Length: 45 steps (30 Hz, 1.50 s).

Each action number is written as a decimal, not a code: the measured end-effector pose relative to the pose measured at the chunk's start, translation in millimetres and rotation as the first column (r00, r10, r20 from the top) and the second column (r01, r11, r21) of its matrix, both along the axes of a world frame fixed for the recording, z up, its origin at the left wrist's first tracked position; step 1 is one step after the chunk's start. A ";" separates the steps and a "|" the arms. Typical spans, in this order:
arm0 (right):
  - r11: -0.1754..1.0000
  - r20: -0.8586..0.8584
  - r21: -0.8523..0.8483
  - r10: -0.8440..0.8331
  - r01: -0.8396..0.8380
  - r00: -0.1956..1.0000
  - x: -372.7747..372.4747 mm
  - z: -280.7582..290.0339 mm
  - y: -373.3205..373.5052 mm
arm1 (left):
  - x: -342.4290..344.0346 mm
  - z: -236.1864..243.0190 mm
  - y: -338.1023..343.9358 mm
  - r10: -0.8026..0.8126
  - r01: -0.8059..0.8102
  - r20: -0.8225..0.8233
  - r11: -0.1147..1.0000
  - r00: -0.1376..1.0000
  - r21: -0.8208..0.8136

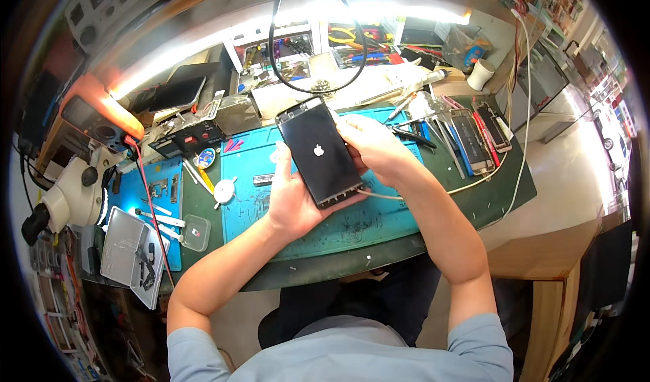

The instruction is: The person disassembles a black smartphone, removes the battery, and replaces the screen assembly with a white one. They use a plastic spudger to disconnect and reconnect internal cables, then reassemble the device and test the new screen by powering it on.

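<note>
A smartphone point(323, 169) with a black lit screen and a white logo is held tilted above the blue work mat point(271, 243). Its top edge shows bare inner parts, and small metal pieces line its bottom edge. My left hand point(290, 203) supports it from below, the thumb along its left side. My right hand point(371, 145) grips the upper right side, fingers partly behind the phone. A white cable point(386, 196) runs from the phone's lower end to the right, passing under my right forearm. A small dark metal strip point(263, 180) lies on the mat near my left hand.
An opened grey case point(128, 250), a clear small box point(197, 233) and a white microscope point(71, 186) stand at the left. An orange multimeter point(98, 115) leans behind. Tweezers, screwdrivers and another opened phone point(470, 142) lie at right. A black cable loop point(273, 43) hangs ahead.
</note>
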State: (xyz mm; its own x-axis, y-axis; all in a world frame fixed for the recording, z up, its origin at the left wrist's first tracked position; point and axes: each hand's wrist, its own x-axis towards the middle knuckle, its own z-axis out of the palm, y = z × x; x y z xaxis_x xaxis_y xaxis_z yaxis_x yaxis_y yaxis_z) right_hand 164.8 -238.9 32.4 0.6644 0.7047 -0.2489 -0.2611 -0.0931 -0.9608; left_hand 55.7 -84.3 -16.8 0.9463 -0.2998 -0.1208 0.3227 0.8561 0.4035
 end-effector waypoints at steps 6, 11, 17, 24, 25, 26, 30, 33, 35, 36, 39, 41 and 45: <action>0.992 0.199 -0.124 0.008 0.017 0.980 13.4 -13.2 -7.3 | -2.2 2.1 2.6 -0.098 0.097 0.024 0.995 0.995 0.009; 0.995 0.183 -0.095 0.026 -0.009 0.983 20.9 -17.6 -18.3 | -4.4 -1.5 2.5 -0.072 0.069 0.056 0.996 0.996 0.056; 0.997 0.210 -0.003 0.072 -0.073 0.975 21.5 -17.3 -28.9 | -11.6 -1.4 3.4 -0.082 0.079 0.046 0.995 0.996 0.054; 0.946 0.299 0.285 -0.238 0.152 0.924 22.3 -16.6 -27.0 | -15.8 -1.9 -1.3 -0.148 0.125 0.098 0.969 0.984 0.211; 0.941 0.318 0.306 -0.243 0.144 0.916 22.4 -15.9 -27.1 | -15.7 -1.9 -1.8 -0.157 0.130 0.108 0.966 0.982 0.224; 0.936 0.338 0.326 -0.248 0.134 0.908 22.2 -15.8 -27.0 | -15.0 -0.7 -1.9 -0.163 0.132 0.118 0.963 0.979 0.237; 0.932 0.343 0.322 -0.280 0.167 0.897 22.6 -19.3 -26.3 | -14.0 -0.2 -3.5 -0.183 0.138 0.151 0.953 0.971 0.270; 0.925 0.319 0.342 -0.278 0.163 0.906 23.6 -20.2 -27.5 | -13.2 -1.5 -2.1 -0.209 0.160 0.164 0.949 0.964 0.272; 0.923 0.320 0.351 -0.279 0.160 0.905 23.4 -21.0 -26.3 | -13.5 -1.7 -1.0 -0.214 0.164 0.162 0.947 0.963 0.277; 0.922 0.322 0.352 -0.282 0.163 0.904 23.1 -21.2 -25.7 | -14.0 -1.5 -1.2 -0.209 0.159 0.157 0.945 0.965 0.284; 0.922 0.330 0.346 -0.290 0.171 0.898 22.3 -22.3 -24.9 | -16.3 -1.0 -2.8 -0.186 0.138 0.144 0.946 0.972 0.292; 0.927 0.339 0.329 -0.292 0.178 0.894 22.6 -23.4 -25.0 | -17.1 -3.6 -3.7 -0.169 0.129 0.148 0.961 0.974 0.246; 0.934 0.320 0.294 -0.299 0.206 0.899 25.4 -26.3 -24.6 | -17.7 -9.2 -4.5 -0.140 0.118 0.151 0.983 0.979 0.142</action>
State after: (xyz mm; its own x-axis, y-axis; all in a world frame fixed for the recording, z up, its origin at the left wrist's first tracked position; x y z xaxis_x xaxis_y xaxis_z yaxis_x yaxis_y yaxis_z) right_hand 190.3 -263.5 6.1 0.8385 0.5085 0.1956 0.1178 0.1814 -0.9763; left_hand 38.0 -88.8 -26.0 0.9109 -0.4121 -0.0178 0.3491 0.7473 0.5654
